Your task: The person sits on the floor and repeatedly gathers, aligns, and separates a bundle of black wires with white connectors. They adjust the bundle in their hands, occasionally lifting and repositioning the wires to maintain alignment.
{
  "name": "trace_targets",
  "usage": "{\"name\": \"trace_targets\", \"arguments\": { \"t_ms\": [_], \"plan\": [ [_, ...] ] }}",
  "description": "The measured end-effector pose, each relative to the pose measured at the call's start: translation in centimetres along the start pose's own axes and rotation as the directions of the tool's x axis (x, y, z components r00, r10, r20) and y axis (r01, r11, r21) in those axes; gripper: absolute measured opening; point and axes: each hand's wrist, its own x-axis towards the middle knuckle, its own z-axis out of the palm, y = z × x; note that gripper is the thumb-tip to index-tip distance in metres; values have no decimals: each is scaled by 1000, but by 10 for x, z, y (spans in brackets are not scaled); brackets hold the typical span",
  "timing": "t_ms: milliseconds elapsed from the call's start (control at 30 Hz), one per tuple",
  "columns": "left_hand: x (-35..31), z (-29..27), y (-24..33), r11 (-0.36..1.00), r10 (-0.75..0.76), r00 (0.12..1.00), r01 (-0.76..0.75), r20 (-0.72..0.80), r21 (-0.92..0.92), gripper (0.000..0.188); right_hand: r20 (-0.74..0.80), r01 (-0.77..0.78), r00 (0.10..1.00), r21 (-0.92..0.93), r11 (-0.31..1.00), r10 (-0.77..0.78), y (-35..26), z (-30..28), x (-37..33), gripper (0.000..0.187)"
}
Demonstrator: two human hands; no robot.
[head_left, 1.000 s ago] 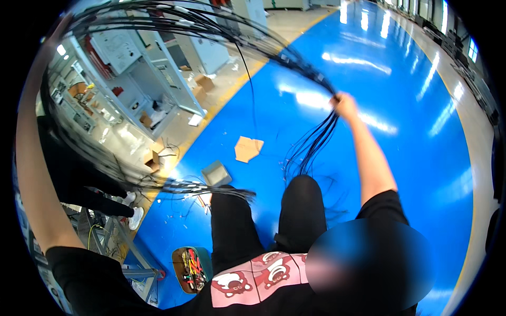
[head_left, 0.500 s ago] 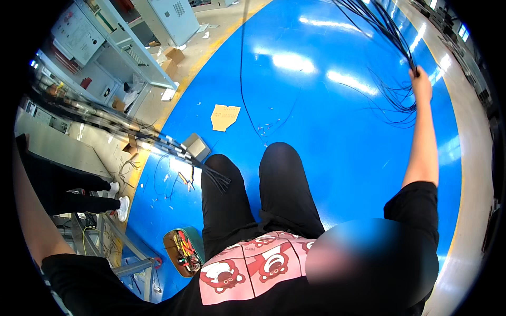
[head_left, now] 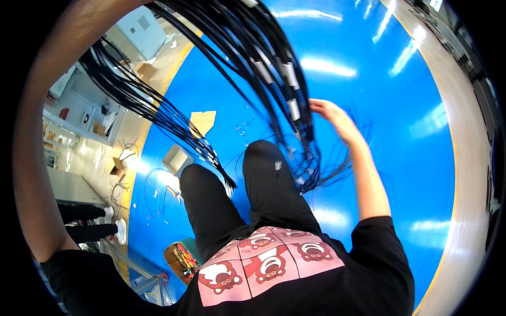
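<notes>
A thick bundle of black wires [head_left: 253, 58] with white sleeve labels arcs down from the top edge. Its blurred loose ends hang over my right thigh. My left forearm [head_left: 39, 121] curves up to the top edge beside the bundle, but the hand lies beyond the picture. My right hand [head_left: 334, 117] is at the bundle's right side with its fingers stretched out, the tips against or just behind the wires. Whether they press on it is hard to see. A second bunch of black wires [head_left: 153, 108] slants from the upper left to its tips by my left knee.
Near my left knee stand a small grey open box [head_left: 177, 159] and, farther off, a flat piece of cardboard [head_left: 202, 123]. A tool bin [head_left: 184, 258] sits beside my left hip. Another person's legs [head_left: 89, 221] and a metal frame [head_left: 142, 276] are at the left.
My right hand has let go of the black wires at the upper right and come inward and down. My left arm has risen. The labelled bundle now hangs across the middle.
</notes>
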Motion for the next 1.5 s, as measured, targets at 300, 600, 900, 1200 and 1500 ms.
{"name": "trace_targets", "arguments": {
  "t_ms": [300,600,900,1200,1500],
  "plan": [
    [43,5,52,913,200,980,-188,-5,-361,35,774,-355,633,323,877,-29,20,77,14,111],
    [-6,-18,-123,988,-4,998,-7,67,155,46,234,-283,920,-156,946,314,12,-7,-32,21],
    [-147,24,-86,907,-414,910,415,29,-69,32,-476,-374,879,-670,641,14,22,-293,-6,23],
    [-179,150,37,690,-362,722,633,589,-351,35,-691,-710,663,-702,49,-288,-15,-446,-31,25],
    [-226,248,122,239,-302,551,834,778,-497,35,-670,-675,706,-735,-70,229,158,-341,-102,82]
  ]
}}
